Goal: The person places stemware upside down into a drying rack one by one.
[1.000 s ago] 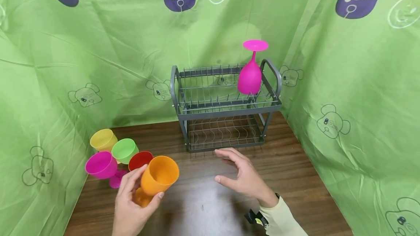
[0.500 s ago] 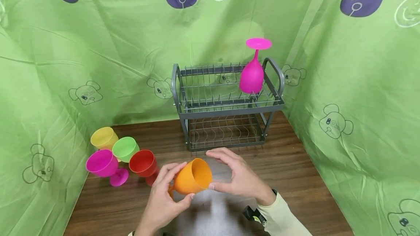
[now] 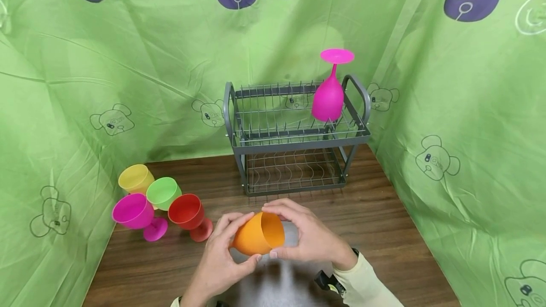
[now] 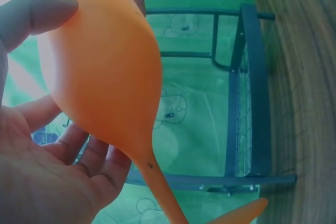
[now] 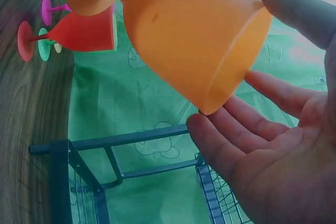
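Observation:
An orange plastic goblet [image 3: 249,238] is tilted above the front of the table, its mouth facing right. My left hand [image 3: 223,257] grips its bowl, the thumb on the near side and fingers on the far side. At the rim, my right hand [image 3: 309,236] holds the goblet between thumb and fingers. The right wrist view shows the right fingertips [image 5: 202,121] at the rim of the orange goblet [image 5: 189,32]. In the left wrist view, the stem of the goblet [image 4: 105,66] points downward; in the head view the left hand hides it.
Left on the wooden table [image 3: 375,212] stand red [image 3: 186,212], magenta [image 3: 133,211], green [image 3: 164,193] and yellow [image 3: 135,179] goblets. A two-tier grey dish rack [image 3: 298,143] stands at the back, a pink goblet [image 3: 328,101] upside down on its top tier. Green cloth [image 3: 170,84] surrounds the table.
My left hand has carried the orange goblet rightward, away from the red one, and tipped its mouth toward the right. My right hand has come onto its rim.

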The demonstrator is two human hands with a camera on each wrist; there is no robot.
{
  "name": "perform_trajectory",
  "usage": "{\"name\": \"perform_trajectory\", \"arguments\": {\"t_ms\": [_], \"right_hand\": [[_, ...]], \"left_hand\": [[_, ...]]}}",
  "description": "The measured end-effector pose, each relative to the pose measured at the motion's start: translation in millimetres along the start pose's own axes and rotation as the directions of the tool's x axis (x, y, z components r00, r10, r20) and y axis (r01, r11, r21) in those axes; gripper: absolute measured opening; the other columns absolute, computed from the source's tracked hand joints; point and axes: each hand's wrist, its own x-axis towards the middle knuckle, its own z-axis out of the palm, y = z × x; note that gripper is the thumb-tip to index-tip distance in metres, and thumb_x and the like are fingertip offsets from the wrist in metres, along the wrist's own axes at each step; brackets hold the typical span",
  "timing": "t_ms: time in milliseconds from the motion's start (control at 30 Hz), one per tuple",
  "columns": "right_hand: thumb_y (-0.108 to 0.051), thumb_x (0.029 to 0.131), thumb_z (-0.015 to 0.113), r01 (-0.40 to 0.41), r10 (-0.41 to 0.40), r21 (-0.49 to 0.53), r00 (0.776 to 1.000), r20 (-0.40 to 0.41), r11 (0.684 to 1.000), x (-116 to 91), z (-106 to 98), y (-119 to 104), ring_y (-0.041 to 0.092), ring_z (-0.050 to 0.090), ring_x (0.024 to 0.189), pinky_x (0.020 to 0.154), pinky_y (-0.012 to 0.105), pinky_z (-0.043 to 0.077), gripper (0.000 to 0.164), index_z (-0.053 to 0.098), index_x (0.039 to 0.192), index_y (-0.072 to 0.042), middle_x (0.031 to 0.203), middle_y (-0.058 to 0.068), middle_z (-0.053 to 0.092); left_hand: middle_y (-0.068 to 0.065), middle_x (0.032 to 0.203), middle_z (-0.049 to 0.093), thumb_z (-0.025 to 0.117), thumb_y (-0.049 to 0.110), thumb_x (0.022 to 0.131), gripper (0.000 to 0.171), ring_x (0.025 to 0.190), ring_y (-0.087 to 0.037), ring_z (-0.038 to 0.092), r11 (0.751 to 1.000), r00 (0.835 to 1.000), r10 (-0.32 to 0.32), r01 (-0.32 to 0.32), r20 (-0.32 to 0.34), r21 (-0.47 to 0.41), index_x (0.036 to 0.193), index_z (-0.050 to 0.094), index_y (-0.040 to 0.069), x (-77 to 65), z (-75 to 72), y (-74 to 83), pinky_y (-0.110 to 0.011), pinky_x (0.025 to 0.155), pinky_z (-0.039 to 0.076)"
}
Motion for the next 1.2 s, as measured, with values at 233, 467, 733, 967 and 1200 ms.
{"name": "perform_trajectory", "arguments": {"t_ms": [233,467,733,967,1200], "right_hand": [[-0.046,0.086,0.087,0.017,-0.016,-0.022,1.000,0.023,1.000,-1,2,-1,0.019,0.060,0.132,0.106,0.040,0.058,0.081,0.049,0.154,-0.023,0.150,-0.002,0.056],[-0.041,0.086,0.088,0.032,-0.031,-0.046,0.999,0.018,0.998,-1,3,0,0.020,0.063,0.128,0.104,0.037,0.059,0.078,0.051,0.152,-0.020,0.147,-0.001,0.058],[-0.034,0.084,0.090,-0.001,0.001,-0.024,1.000,-0.011,1.000,0,3,1,0.022,0.063,0.128,0.104,0.040,0.060,0.076,0.054,0.150,-0.022,0.145,0.002,0.060],[-0.032,0.084,0.091,-0.049,0.051,0.046,0.997,-0.052,0.998,-5,3,4,0.022,0.064,0.128,0.104,0.040,0.060,0.075,0.054,0.148,-0.020,0.144,-0.002,0.060],[-0.030,0.084,0.092,-0.084,0.097,0.132,0.991,-0.096,0.988,-7,1,8,0.021,0.063,0.129,0.105,0.039,0.060,0.073,0.056,0.147,-0.022,0.142,-0.002,0.060]], "left_hand": [[0.007,0.134,0.057,0.096,0.019,0.071,0.084,0.113,-0.013,0.060,0.998,1.000,0.029,-0.029,-0.004,0.051,0.146,0.061,0.032,-1.4,1.4,0.2,-0.026,0.080,0.064],[0.009,0.135,0.056,0.095,0.019,0.069,0.087,0.115,-0.011,0.058,0.993,0.998,0.057,-0.056,-0.002,0.106,0.147,0.061,0.032,-0.3,1.6,0.4,-0.028,0.088,0.062],[0.010,0.139,0.056,0.097,0.019,0.069,0.094,0.121,-0.011,0.056,0.986,0.998,0.058,-0.056,-0.010,0.157,0.151,0.055,0.035,1.2,1.6,2.4,-0.031,0.092,0.059],[0.010,0.146,0.055,0.096,0.024,0.074,0.094,0.125,-0.014,0.057,0.993,0.996,0.028,-0.018,-0.090,0.117,0.155,0.051,0.036,-2.1,4.0,7.6,-0.029,0.089,0.057],[0.000,0.146,0.055,0.092,0.009,0.080,0.084,0.127,-0.010,0.057,0.996,0.977,-0.027,0.008,-0.214,-0.087,0.153,0.054,0.021,-6.4,4.8,15.4,-0.019,0.109,0.051]]}}
